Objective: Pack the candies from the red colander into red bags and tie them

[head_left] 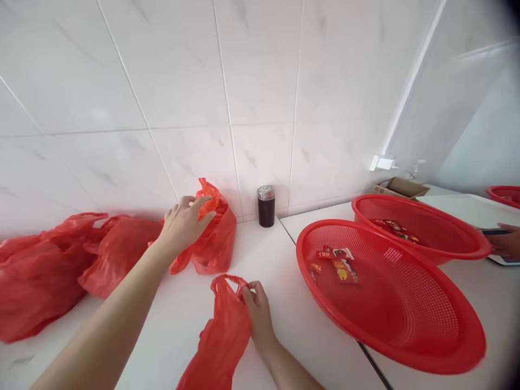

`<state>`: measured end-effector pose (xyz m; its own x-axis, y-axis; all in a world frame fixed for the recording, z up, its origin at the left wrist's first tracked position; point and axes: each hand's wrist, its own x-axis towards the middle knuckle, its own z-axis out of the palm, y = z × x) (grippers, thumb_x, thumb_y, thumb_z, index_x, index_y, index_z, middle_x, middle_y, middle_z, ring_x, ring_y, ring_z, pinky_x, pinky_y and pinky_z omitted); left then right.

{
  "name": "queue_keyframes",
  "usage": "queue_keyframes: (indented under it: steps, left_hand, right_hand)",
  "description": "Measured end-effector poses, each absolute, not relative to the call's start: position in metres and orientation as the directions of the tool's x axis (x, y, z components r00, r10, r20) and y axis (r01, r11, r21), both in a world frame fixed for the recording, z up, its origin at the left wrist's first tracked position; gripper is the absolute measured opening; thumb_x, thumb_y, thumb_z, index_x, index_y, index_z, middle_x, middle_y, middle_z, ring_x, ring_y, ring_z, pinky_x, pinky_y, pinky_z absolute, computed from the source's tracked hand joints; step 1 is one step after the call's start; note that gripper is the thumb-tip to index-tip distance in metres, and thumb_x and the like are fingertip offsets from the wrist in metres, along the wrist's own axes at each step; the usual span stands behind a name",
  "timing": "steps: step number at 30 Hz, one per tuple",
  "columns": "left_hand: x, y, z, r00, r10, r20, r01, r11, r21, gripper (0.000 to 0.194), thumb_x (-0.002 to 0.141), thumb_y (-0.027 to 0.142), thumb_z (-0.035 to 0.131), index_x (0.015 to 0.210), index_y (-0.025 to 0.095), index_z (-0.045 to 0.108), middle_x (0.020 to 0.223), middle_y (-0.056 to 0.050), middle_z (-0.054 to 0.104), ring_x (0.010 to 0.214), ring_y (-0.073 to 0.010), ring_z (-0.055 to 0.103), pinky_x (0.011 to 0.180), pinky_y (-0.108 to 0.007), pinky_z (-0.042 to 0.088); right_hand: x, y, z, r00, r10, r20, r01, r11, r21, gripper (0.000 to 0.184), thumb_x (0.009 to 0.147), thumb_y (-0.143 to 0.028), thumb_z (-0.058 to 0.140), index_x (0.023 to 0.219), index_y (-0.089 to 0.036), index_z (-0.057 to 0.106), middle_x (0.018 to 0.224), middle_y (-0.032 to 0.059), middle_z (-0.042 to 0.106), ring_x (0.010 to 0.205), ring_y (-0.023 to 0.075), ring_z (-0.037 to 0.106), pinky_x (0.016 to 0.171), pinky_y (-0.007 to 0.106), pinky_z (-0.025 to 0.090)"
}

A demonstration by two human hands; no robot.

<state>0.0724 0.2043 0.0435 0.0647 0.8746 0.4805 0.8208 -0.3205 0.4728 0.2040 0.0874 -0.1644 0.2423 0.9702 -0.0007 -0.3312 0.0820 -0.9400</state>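
My left hand (182,223) reaches over a filled red plastic bag (217,244) by the wall. Its thumb and fingers are apart at the bag's bunched top; whether they touch the plastic I cannot tell. Lower down, my right hand (258,314) pinches the handle of a limp, flattened red plastic bag (225,336), which hangs toward the bottom of the view. To the right, a red perforated basket (365,303) holds several small red packets (343,270). A second red basket (430,219) behind it also contains small packets (394,230).
Two full red bags (40,271) (122,249) rest at the left along the tiled wall. A dark jar with a silver lid (266,208) stands at the back. Behind the baskets are a cardboard box (400,187) and a white tray (467,206). Another person's hand (507,244) shows at the right edge.
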Motion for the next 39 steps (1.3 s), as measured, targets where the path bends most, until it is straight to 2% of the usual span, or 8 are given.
queue_keyframes:
  steps: [5,11,14,17,23,27,34,39]
  left_hand:
    - [0.074,0.096,-0.014,0.307,0.934,0.184,0.797,-0.358,0.487,0.041,0.081,0.056,0.054,0.114,0.034,0.064,0.118,-0.005,0.063,0.105,-0.0286,0.061,0.087,-0.041,0.05]
    - [0.041,0.042,-0.096,0.106,0.994,0.032,0.745,-0.101,0.659,0.024,0.079,0.03,0.049,0.101,0.029,0.059,0.095,-0.003,0.065,0.076,-0.0201,0.065,0.063,-0.03,0.053]
    - [0.02,0.031,-0.09,-0.024,0.998,0.06,0.695,-0.027,0.719,0.021,0.077,0.032,0.05,0.097,0.028,0.057,0.081,0.0,0.062,0.059,-0.0164,0.06,0.05,-0.026,0.049]
    - [0.021,0.017,-0.062,-0.14,0.967,0.212,0.664,-0.067,0.745,0.026,0.084,0.043,0.052,0.103,0.027,0.057,0.09,-0.002,0.063,0.07,-0.0172,0.063,0.054,-0.026,0.052]
    - [0.059,0.0,-0.048,0.272,0.847,0.456,0.734,-0.489,0.471,0.023,0.083,0.042,0.062,0.103,0.031,0.066,0.127,-0.006,0.057,0.11,-0.0263,0.058,0.08,-0.038,0.057]
    - [0.05,-0.002,-0.073,0.355,0.778,0.518,0.737,-0.574,0.357,0.015,0.086,0.034,0.059,0.077,0.026,0.069,0.136,-0.005,0.054,0.124,-0.0295,0.049,0.088,-0.039,0.054]
    - [-0.024,-0.011,-0.117,0.135,0.887,0.442,0.88,-0.313,0.358,0.026,0.088,0.036,0.049,0.084,0.03,0.074,0.139,0.0,0.055,0.124,-0.0304,0.05,0.073,-0.032,0.057]
    - [-0.039,-0.026,-0.109,-0.044,0.955,0.293,0.898,-0.091,0.431,0.036,0.082,0.049,0.056,0.112,0.036,0.068,0.139,-0.002,0.055,0.078,-0.0202,0.065,0.053,-0.029,0.055]
  right_hand:
    - [0.212,0.075,-0.142,0.223,0.971,-0.088,-0.439,0.019,-0.898,0.034,0.085,-0.055,0.057,0.083,-0.023,0.045,0.057,-0.0072,0.052,0.048,0.0097,0.046,0.047,0.021,0.035]
    - [0.222,0.063,-0.114,0.364,0.924,0.112,-0.323,0.239,-0.916,0.027,0.091,-0.049,0.052,0.089,-0.023,0.046,0.065,-0.0046,0.054,0.053,0.0103,0.047,0.051,0.022,0.039]
    - [0.228,0.06,-0.1,0.428,0.893,0.14,-0.306,0.289,-0.907,0.027,0.091,-0.049,0.051,0.091,-0.022,0.046,0.072,-0.0024,0.057,0.059,0.0112,0.05,0.054,0.022,0.042]
    - [0.227,0.054,-0.085,0.428,0.873,0.235,-0.221,0.353,-0.909,0.024,0.093,-0.046,0.05,0.091,-0.022,0.046,0.068,-0.0041,0.053,0.056,0.01,0.046,0.052,0.022,0.04]
    - [0.22,0.037,-0.066,0.344,0.865,0.364,-0.148,0.433,-0.889,0.018,0.094,-0.041,0.05,0.091,-0.023,0.048,0.068,-0.0043,0.053,0.057,0.0094,0.046,0.054,0.022,0.039]
    - [0.237,0.042,-0.056,0.387,0.907,0.168,-0.439,0.341,-0.831,0.02,0.091,-0.042,0.055,0.091,-0.022,0.049,0.074,-0.0032,0.057,0.06,0.0091,0.05,0.055,0.022,0.04]
    - [0.26,0.058,-0.055,0.392,0.918,-0.061,-0.701,0.254,-0.667,0.019,0.075,-0.029,0.065,0.075,-0.019,0.049,0.071,-0.0048,0.052,0.051,0.0045,0.04,0.046,0.019,0.029]
    - [0.257,0.053,-0.055,0.403,0.915,-0.012,-0.593,0.251,-0.765,0.021,0.074,-0.025,0.066,0.091,-0.022,0.054,0.077,-0.0043,0.056,0.062,0.0067,0.05,0.054,0.018,0.036]
